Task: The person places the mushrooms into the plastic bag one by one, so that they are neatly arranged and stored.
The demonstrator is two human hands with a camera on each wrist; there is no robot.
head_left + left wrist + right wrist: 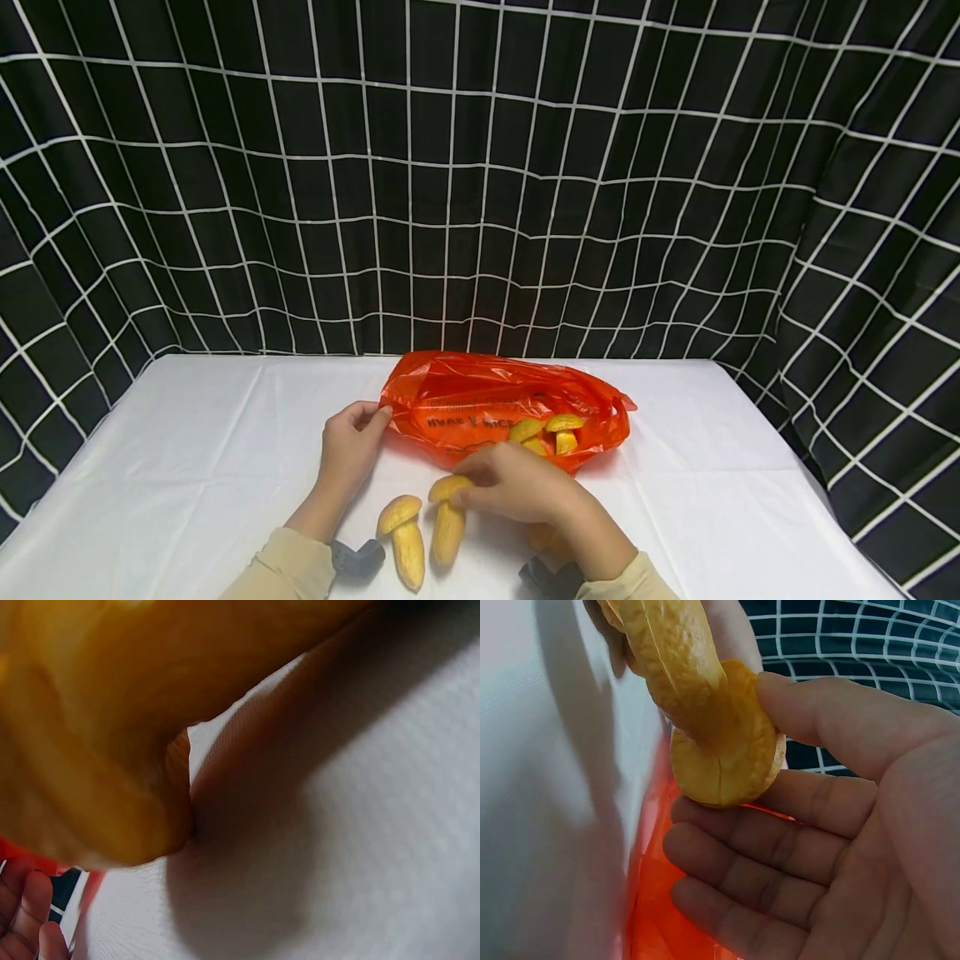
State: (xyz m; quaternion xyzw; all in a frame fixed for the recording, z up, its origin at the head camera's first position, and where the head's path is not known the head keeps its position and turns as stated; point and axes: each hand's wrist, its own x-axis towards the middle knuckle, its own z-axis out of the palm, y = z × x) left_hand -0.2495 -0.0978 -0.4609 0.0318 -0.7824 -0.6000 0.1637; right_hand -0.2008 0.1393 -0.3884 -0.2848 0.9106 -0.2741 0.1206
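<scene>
A red plastic bag [457, 387] lies on its side, its mouth facing me. My left hand [348, 450] pinches the bag's left edge between thumb and fingers. With my right hand [517, 483] I hold a yellow mushroom [448, 537] by its cap; in the right wrist view the thumb and index finger grip the cap [724, 769] while the other fingers extend beneath it. A second yellow mushroom [408, 550] lies just left of the held one. Inside the bag, toward its right side, are yellow mushrooms [566, 433], partly hidden by my right hand.
Another mushroom [546, 537] shows partly under my right wrist. Dark wrist cameras [358, 558] sit at both wrists. White cloth [202, 467] covers the table, and a black curtain with a white grid [450, 183] hangs behind and at both sides.
</scene>
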